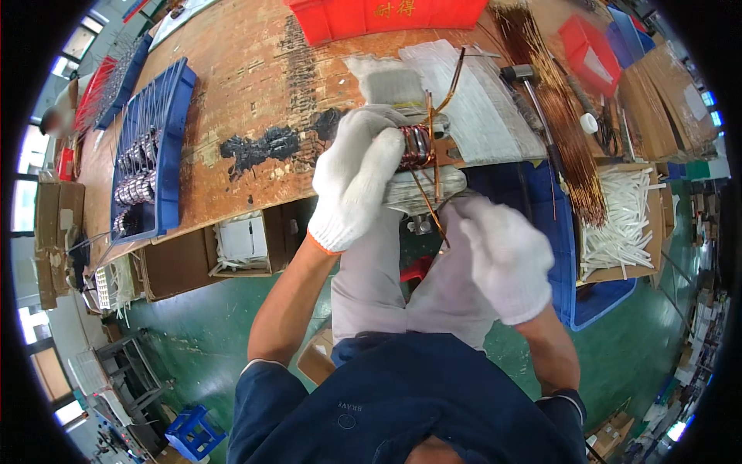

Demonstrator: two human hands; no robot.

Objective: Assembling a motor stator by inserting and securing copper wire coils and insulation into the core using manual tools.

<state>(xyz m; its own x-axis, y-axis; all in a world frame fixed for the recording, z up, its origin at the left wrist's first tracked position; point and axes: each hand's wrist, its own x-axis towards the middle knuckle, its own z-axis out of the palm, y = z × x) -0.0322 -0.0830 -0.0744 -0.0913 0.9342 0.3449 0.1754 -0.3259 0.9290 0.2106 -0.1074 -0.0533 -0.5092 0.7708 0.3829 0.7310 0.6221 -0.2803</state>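
My left hand (pixel 357 174), in a white knit glove with an orange cuff, is closed on a copper-wound coil (pixel 417 145) at the table's front edge. Stiff copper wire ends stick out of the coil, some upward and some down toward my lap. Pads wrapped in pale cloth (pixel 423 192) lie around and under it. To the right, over my thigh, is my right hand (pixel 510 259), gloved too and smeared by motion. It is apart from the coil, and its fingers are too blurred to show any grip.
A hammer (pixel 533 97) and a long bundle of copper wires (pixel 560 108) lie at the right. Beyond them stands a box of white tubes (pixel 618 220). A blue tray (pixel 166 178) of wound coils sits at the left. A red bin (pixel 340 23) stands at the back.
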